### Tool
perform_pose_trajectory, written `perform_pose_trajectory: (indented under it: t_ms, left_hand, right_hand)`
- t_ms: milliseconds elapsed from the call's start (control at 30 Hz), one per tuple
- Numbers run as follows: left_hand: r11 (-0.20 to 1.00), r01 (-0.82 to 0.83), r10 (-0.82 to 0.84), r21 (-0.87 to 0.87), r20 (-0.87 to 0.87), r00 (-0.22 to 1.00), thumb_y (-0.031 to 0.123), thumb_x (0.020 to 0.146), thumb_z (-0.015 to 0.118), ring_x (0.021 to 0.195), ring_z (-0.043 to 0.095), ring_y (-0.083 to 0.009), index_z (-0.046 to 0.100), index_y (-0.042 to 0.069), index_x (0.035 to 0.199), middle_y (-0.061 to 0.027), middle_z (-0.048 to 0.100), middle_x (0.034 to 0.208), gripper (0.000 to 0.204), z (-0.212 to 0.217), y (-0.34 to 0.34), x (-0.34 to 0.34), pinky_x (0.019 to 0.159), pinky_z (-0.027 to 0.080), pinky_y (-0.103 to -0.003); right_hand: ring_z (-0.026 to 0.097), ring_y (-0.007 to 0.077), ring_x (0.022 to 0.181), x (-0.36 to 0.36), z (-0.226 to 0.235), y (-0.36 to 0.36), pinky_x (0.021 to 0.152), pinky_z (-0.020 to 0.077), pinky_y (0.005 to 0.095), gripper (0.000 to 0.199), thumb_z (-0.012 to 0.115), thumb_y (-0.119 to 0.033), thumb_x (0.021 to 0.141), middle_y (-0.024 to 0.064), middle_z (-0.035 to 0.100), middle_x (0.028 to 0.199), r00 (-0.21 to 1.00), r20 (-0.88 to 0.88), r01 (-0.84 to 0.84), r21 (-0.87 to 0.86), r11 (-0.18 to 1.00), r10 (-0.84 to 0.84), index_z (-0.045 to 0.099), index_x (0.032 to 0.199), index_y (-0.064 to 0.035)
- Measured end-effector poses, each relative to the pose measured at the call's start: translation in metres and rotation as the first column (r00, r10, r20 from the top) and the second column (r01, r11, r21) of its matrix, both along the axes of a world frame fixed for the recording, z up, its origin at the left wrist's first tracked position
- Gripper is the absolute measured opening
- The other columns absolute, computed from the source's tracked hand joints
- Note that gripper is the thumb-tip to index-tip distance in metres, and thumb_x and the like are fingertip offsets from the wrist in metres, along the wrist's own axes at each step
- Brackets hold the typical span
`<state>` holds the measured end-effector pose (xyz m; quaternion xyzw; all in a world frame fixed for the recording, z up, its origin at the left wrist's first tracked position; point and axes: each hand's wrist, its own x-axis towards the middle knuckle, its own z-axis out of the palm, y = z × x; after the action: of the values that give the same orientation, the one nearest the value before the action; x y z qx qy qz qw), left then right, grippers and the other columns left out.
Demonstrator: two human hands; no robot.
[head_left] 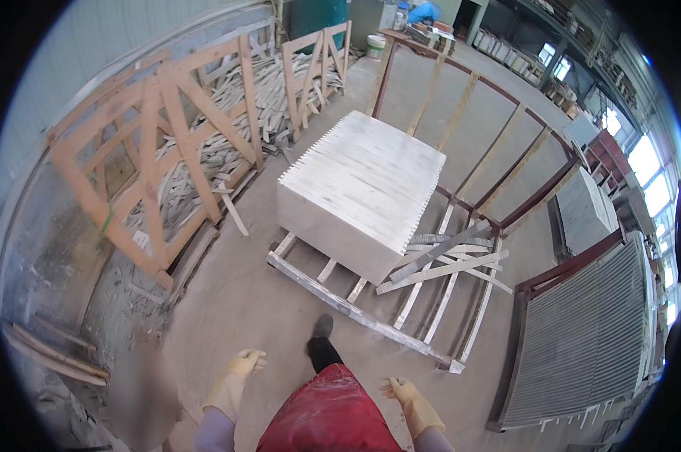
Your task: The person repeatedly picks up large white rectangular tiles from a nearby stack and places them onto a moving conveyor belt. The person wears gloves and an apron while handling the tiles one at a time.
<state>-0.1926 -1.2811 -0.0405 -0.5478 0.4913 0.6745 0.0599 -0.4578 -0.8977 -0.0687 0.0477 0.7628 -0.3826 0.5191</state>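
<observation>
So we've got a blocky stack of thin whitish stone-looking slabs (363, 188) mid-frame, on a low slatted metal-looking rack (349, 308). We'd guess they're stiff, heavy and easily chipped, maybe dusty-slick, so best held by two opposite edges, away from the corners. Bottom of frame, our yellow-gloved left hand (244, 363) hangs half-open and empty; our yellow-gloved right hand (408, 399) is loose-fingered, empty too. Upper left: brown wooden crate frames (251, 98) and pale scrap strips (224, 87).

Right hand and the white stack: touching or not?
Apart. The head view shows floor and the rack's near rail between the right hand and the white stack.
</observation>
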Motion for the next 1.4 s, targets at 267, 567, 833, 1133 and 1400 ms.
perform_pose_trajectory:
  t_ms: [267,567,833,1133,1400]
  left_hand:
    - [0.982,0.173,-0.146,-0.08,0.269,0.952,0.029,0.086,0.055,0.07,0.064,-0.018,0.066,0.003,0.095,-0.0098,0.068,0.077,0.029,-0.065,-0.116,-0.074,0.062,0.05,-0.031]
    - [0.937,0.209,-0.134,-0.28,0.265,0.955,0.032,0.085,0.057,0.072,0.065,-0.0179,0.065,0.005,0.092,-0.0098,0.067,0.078,0.029,-0.081,-0.281,-0.203,0.067,0.049,-0.029]
    - [0.855,0.132,-0.118,-0.502,0.06,0.991,0.037,0.088,0.06,0.066,0.058,-0.0108,0.059,0.007,0.103,-0.0031,0.064,0.083,0.034,-0.163,-0.405,-0.333,0.058,0.046,-0.025]
    - [0.921,0.079,-0.041,-0.382,0.108,0.993,0.057,0.08,0.058,0.099,0.051,-0.0196,0.041,0.002,0.128,-0.0114,0.051,0.115,0.075,-0.191,-0.46,-0.466,0.081,0.043,-0.036]
    - [0.936,-0.144,0.131,-0.321,-0.063,0.989,0.048,0.08,0.064,0.115,0.047,-0.0216,0.05,0.001,0.124,-0.01,0.052,0.122,0.066,-0.188,-0.446,-0.456,0.095,0.039,-0.036]
  right_hand:
    - [0.064,0.0213,0.072,-0.073,-0.057,-0.077,0.063,0.0496,0.0309,0.041,0.049,-0.032,0.092,0.0154,0.068,0.094,0.971,0.157,0.149,0.199,0.969,-0.182,0.052,0.118,-0.001]
    - [0.064,0.0223,0.082,-0.179,-0.078,-0.185,0.067,0.0502,0.0315,0.041,0.064,-0.018,0.081,0.0163,0.065,0.1,0.973,-0.217,0.124,0.232,0.965,-0.073,0.054,0.117,-0.0003]
    - [0.062,0.0252,0.096,-0.322,-0.057,-0.295,0.086,0.0466,0.0337,0.053,0.067,-0.009,0.069,0.016,0.064,0.104,0.884,-0.43,0.352,0.354,0.866,-0.183,0.052,0.119,0.0005]
    - [0.062,0.0184,0.085,-0.337,-0.112,-0.29,0.076,0.0466,0.0294,0.037,0.064,-0.021,0.078,0.0125,0.066,0.092,0.716,-0.582,0.565,0.161,0.809,-0.385,0.057,0.107,0.0002]
    - [0.062,0.0211,0.09,-0.306,-0.089,-0.301,0.08,0.0456,0.029,0.024,0.055,0.002,0.069,0.0121,0.067,0.092,0.746,-0.606,0.548,0.323,0.772,-0.276,0.064,0.09,-0.0031]
